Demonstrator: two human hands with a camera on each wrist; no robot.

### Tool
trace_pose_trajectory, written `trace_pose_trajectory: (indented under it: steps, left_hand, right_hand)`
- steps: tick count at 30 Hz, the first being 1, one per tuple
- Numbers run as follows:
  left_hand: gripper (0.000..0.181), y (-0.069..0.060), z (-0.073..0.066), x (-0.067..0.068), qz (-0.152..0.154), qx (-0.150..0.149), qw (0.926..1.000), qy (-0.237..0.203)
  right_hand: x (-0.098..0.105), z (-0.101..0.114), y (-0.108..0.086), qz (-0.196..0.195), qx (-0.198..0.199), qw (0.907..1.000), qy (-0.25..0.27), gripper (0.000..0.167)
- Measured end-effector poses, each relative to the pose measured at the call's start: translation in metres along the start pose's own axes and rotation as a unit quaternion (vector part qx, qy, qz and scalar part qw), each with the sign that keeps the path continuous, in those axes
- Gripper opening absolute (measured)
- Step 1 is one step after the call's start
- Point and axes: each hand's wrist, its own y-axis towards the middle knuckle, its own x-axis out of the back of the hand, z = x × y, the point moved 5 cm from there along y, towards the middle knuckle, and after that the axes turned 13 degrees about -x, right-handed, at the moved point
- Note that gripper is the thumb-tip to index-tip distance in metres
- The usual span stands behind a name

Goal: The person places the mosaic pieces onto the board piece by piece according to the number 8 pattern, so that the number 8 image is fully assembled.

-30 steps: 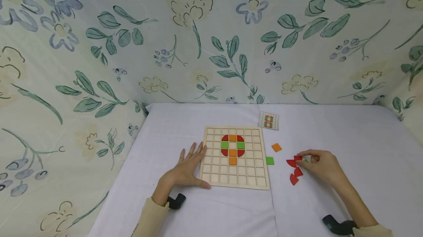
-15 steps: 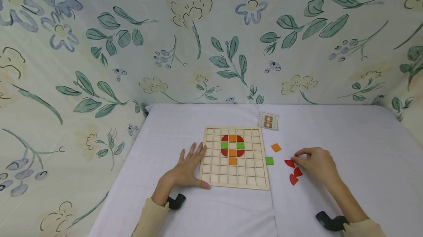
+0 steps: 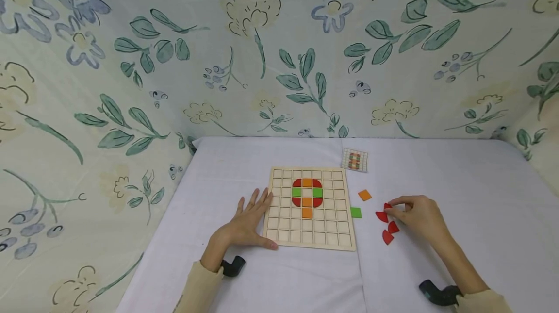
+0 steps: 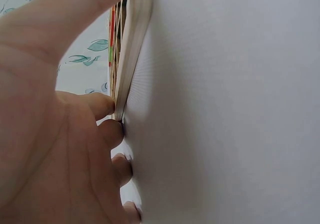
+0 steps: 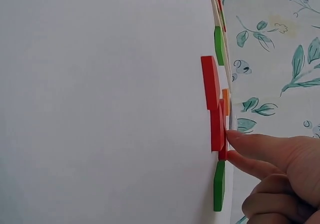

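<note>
White-covered tabletop [image 3: 236, 162] before a flowered backdrop [image 3: 305, 36]

Nearest are two beige sleeves [image 3: 198, 286], each with a black wrist device [image 3: 234, 266] showing just behind its hand.

The left hand [image 3: 248, 225] lies wide, fingers spread, its fingertips at the left side of a wooden grid board [image 3: 292, 235] and its thumb by the board's near corner. The right hand [image 3: 421, 216] is narrow: thumb and forefinger pinch a red quarter-circle [image 3: 387, 205], the other fingers curled in. Whether that piece is off the cloth cannot be told. Beneath the right hand, the right wrist view shows a green piece [image 5: 219, 186], its full shape unclear.

Three loose red quarter-circles [image 3: 387, 237] lie left of and nearer than the right hand's fingertips, one just beside the pinched piece, two close together on the near side.

Between the hands, just right of the left one, the board bears a pattern: four red rounded corners [image 3: 318, 202], two green tiles [image 3: 297, 191] and orange tiles [image 3: 307, 212] around a plain cell, with one more orange tile below. Off the board's right edge, toward the right hand, lies a green square [image 3: 356, 212]; an orange square [image 3: 364, 195] is slightly farther off. Beyond both hands, by the board's far right corner, sits a small pattern card [image 3: 355, 159].
</note>
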Motion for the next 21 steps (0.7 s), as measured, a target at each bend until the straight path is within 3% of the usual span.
trace_pose_trajectory:
  steps: [12, 21]
  left_hand:
    - [0.138, 0.0, 0.002, -0.002, 0.002, -0.001, 1.0, 0.0]
    - [0.138, 0.0, 0.001, -0.001, 0.002, -0.003, 1.0, -0.001]
  right_hand:
    - [-0.001, -0.01, 0.003, 0.03, -0.001, 0.9995, -0.011, 0.037]
    - [-0.001, -0.01, 0.003, 0.007, 0.004, 0.9999, -0.012, 0.036]
